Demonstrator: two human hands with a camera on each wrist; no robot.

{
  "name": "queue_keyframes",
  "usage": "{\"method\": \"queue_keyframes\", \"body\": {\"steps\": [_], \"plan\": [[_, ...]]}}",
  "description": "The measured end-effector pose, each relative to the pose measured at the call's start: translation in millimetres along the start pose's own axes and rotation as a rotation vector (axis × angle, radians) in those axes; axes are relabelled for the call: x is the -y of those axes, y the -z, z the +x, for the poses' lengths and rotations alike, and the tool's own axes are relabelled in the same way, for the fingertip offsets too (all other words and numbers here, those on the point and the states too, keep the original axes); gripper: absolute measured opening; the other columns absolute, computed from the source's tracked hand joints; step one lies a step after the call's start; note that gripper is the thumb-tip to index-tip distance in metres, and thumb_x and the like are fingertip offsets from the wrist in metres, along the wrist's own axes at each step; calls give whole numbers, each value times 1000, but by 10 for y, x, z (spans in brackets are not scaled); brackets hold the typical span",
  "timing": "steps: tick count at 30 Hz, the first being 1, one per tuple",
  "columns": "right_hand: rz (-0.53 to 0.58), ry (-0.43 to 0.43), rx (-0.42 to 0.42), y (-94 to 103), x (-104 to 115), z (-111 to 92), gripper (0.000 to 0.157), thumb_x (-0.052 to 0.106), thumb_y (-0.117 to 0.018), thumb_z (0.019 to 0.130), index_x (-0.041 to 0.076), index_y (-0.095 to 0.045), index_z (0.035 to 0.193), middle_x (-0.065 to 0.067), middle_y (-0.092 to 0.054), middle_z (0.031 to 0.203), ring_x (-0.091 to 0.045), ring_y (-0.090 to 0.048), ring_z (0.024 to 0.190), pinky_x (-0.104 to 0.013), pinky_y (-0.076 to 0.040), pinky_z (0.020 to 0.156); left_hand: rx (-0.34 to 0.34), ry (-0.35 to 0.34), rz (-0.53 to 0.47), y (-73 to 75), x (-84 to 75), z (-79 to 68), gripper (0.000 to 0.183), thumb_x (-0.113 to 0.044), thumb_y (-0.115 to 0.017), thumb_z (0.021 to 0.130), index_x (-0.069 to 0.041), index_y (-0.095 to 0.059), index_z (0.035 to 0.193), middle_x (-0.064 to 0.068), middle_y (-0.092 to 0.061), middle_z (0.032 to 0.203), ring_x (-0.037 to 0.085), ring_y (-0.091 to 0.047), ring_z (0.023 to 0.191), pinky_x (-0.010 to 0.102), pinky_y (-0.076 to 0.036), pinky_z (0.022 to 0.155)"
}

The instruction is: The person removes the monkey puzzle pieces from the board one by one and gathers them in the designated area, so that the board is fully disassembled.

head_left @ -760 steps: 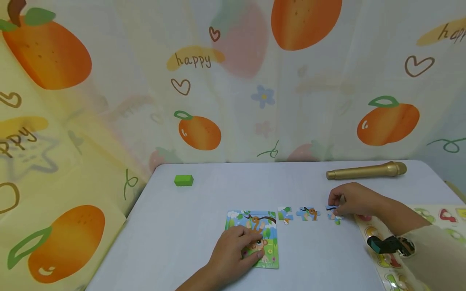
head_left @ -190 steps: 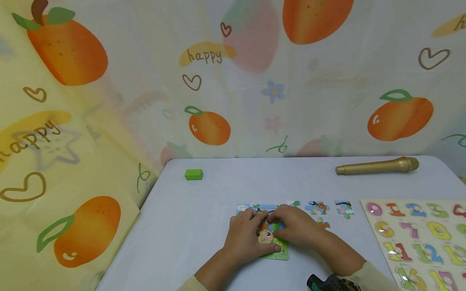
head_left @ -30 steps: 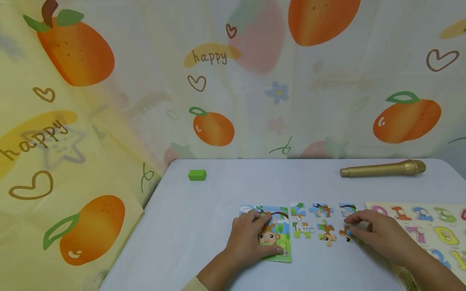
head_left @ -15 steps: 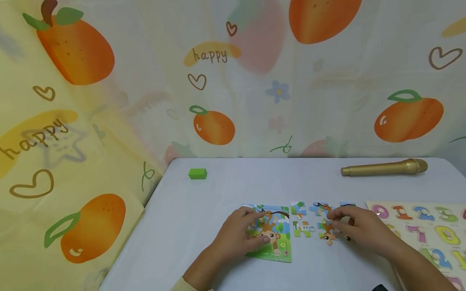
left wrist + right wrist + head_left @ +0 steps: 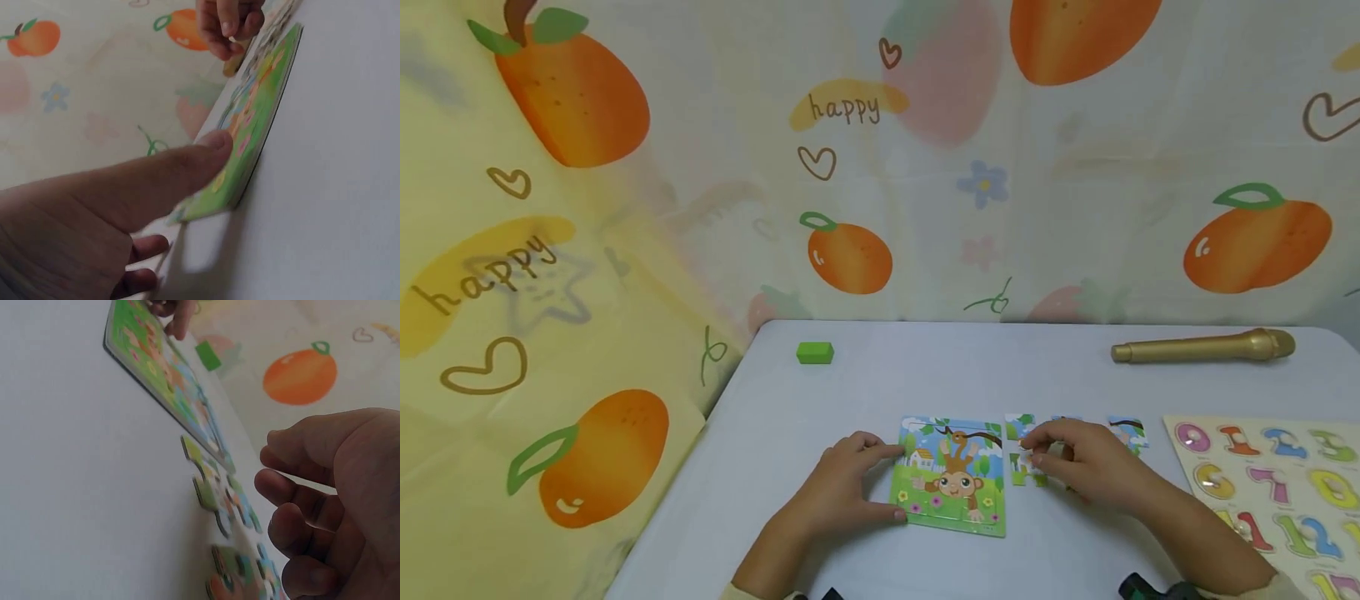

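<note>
A small square jigsaw board (image 5: 953,487), printed with a monkey hanging from a branch, lies flat on the table. My left hand (image 5: 838,487) is at its left edge, thumb and fingers spread, the thumb close to the lower left corner. To the right of the board are loose jigsaw pieces, one (image 5: 1019,427) at the upper left and another (image 5: 1127,432) at the upper right. My right hand (image 5: 1093,467) hovers over the pieces, hiding several of them. In the right wrist view its fingers (image 5: 290,528) are loosely bent with nothing between them, above the pieces (image 5: 209,490).
At the right lies a number puzzle board (image 5: 1213,525) with coloured knobbed digits. A gold toy microphone (image 5: 1202,346) is at the back right, a green block (image 5: 815,353) at the back left. A fruit-printed curtain (image 5: 925,250) hangs behind the table (image 5: 760,400).
My right hand has moved left across the pieces from the right column. My left hand has drawn back off the monkey board to its left edge. Earlier, more pieces were set out in rows.
</note>
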State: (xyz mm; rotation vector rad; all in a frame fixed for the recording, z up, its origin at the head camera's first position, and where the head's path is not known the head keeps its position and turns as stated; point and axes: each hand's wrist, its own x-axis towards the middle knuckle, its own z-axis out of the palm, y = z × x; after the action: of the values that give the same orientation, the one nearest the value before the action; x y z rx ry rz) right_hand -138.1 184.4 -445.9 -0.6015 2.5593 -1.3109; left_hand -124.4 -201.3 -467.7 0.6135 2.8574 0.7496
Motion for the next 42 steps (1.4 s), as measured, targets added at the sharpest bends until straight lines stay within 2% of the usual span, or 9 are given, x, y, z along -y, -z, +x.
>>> {"method": "queue_keyframes", "body": {"steps": [5, 9, 17, 22, 26, 29, 33, 38, 42], "plan": [[-30, 95, 20, -142, 73, 146, 14, 18, -73, 101, 13, -77, 114, 8, -70, 102, -6, -53, 63, -27, -47, 57, -29, -43, -22, -29, 112, -8, 83, -70, -89, 74, -37, -66, 147, -12, -56, 130, 13, -49, 115, 45, -43, 100], [-11, 155, 34, -307, 168, 286, 13, 15, -73, 101, 13, -77, 113, 8, -69, 102, -6, -54, 65, -27, -48, 61, -64, -69, -22, -70, 159, -20, 81, -70, -89, 73, -37, -68, 144, -13, -56, 127, 11, -49, 113, 43, -43, 99], [31, 181, 142, -730, 382, 485, 14, 15, -73, 101, 14, -76, 114, 10, -68, 102, -4, -61, 79, -28, -52, 74, -122, -167, -8, -137, 147, -17, 74, -59, -94, 73, -33, -73, 139, -14, -58, 124, 9, -51, 112, 41, -43, 99], [-63, 233, 99, -937, 485, 508, 18, 19, -74, 99, 17, -77, 116, 8, -67, 109, -7, -58, 89, -31, -51, 80, -157, -217, 7, -161, 141, -7, 73, -57, -95, 72, -31, -74, 137, -14, -61, 122, 9, -54, 109, 40, -46, 96], [-162, 218, 58, -1062, 560, 519, 21, 20, -75, 97, 16, -78, 118, 8, -66, 118, -14, -58, 107, -38, -51, 92, -165, -232, 9, -160, 139, 7, 73, -58, -94, 73, -30, -74, 137, -14, -62, 121, 8, -55, 110, 40, -46, 96], [-208, 207, 42, -1127, 605, 530, 25, 14, -73, 93, 14, -79, 117, 7, -67, 115, -16, -59, 113, -42, -52, 97, -165, -237, 4, -151, 139, 15, 73, -59, -95, 73, -29, -75, 136, -14, -63, 121, 9, -56, 110, 41, -46, 97], [-249, 214, 46, -1158, 644, 543, 30, 11, -72, 86, 14, -79, 115, 7, -66, 108, -12, -60, 104, -45, -48, 101, -183, -244, 15, -146, 156, 17, 72, -57, -96, 72, -29, -76, 135, -14, -64, 119, 9, -57, 110, 41, -46, 97], [-240, 178, 62, -1142, 660, 546, 31, 11, -72, 88, 11, -74, 119, 6, -64, 109, -12, -58, 101, -41, -51, 92, -193, -251, 18, -143, 168, 19, 71, -56, -96, 72, -29, -75, 135, -14, -63, 118, 9, -56, 109, 41, -46, 96], [-211, 152, 87, -1110, 648, 547, 31, 7, -70, 88, 11, -73, 118, 6, -61, 109, -13, -57, 100, -40, -51, 89, -167, -235, 8, -134, 163, 33, 74, -56, -96, 72, -29, -74, 137, -16, -62, 120, 8, -56, 110, 40, -46, 96]]}}
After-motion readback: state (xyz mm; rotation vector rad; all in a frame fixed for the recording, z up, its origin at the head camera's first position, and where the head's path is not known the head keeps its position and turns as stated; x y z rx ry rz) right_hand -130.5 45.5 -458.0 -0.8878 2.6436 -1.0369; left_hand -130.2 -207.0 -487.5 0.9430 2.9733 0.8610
